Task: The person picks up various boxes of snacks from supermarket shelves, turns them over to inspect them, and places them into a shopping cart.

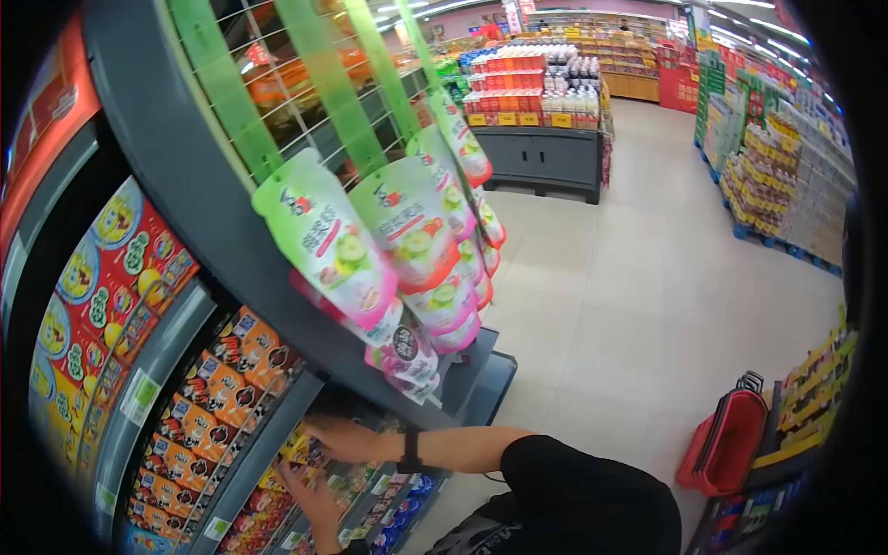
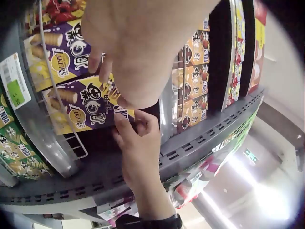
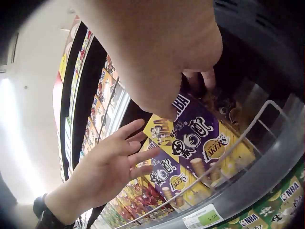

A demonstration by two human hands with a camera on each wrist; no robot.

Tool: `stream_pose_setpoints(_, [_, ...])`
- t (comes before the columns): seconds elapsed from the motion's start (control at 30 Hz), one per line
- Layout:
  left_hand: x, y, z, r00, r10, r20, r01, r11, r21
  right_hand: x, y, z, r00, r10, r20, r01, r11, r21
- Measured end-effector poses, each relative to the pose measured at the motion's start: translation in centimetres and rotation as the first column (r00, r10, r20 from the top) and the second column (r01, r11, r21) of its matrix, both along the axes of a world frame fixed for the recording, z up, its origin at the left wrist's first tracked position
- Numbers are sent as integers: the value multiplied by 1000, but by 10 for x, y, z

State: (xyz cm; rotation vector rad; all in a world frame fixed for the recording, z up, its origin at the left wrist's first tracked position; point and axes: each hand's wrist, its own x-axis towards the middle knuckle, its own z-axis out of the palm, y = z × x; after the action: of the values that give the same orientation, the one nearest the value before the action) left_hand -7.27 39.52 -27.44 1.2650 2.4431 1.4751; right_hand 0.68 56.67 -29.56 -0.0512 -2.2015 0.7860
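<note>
Both hands are at a shelf of snack boxes. My right hand pinches the end of a purple-and-yellow snack box marked LAKERS, thumb on the near face and fingers behind, seen in the right wrist view. A second box of the same kind stands beside it. My left hand has its fingers spread and fairly straight, with the fingertips close over the front of that second box. In the left wrist view the right hand is at the lower box's end, while the left hand's back covers part of the boxes.
A wire rail runs along the shelf front above a price tag. Orange snack boxes fill the neighbouring shelf. Pouches hang from the shelf end over my hands. A red basket stands to the right.
</note>
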Motion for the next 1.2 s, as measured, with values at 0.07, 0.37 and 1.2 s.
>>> stream_pose_setpoints(0.07, [-3,2,0,999,37,16,-36,999,-37,-3,1,-3,999,38,24,-37,997,-66])
stream_pose_setpoints(0.37, [25,-2,23,988,61,141,-52,996,-68,12,1,-1,971,236,39,-221,947,-235])
stream_pose_setpoints(1.2, [34,-224,-56,930,-208,304,201,978,54,81,-176,-22,756,620,211,-338,645,-685])
